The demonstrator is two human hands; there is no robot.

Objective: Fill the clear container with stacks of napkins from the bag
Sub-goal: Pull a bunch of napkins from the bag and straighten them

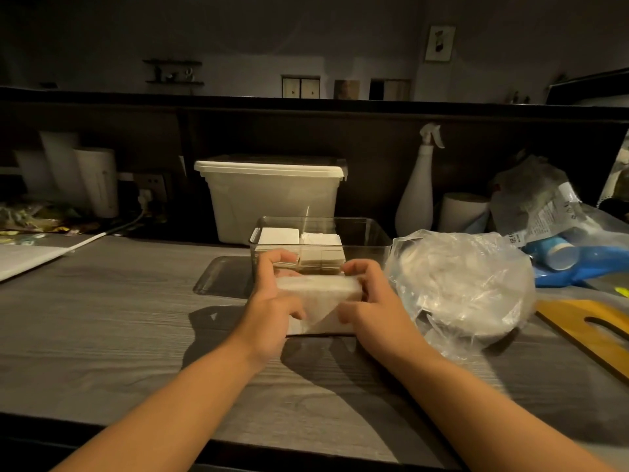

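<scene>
A stack of white napkins (320, 298) sits on the grey wooden counter just in front of the clear container (374, 233). My left hand (272, 301) grips the stack's left end, and my right hand (371, 301) grips its right end, fingers curled over the top edge. Inside the clear container lie two white napkin stacks (320, 245) side by side at the left. The clear plastic bag (466, 284), crumpled and holding more white napkins, lies right of my right hand.
A clear lid (221, 277) lies flat left of the container. Behind it stands a lidded white tub (272, 195). A white spray bottle (418, 192), packets and a blue object (578, 264) crowd the back right. A wooden board (592, 328) lies at right.
</scene>
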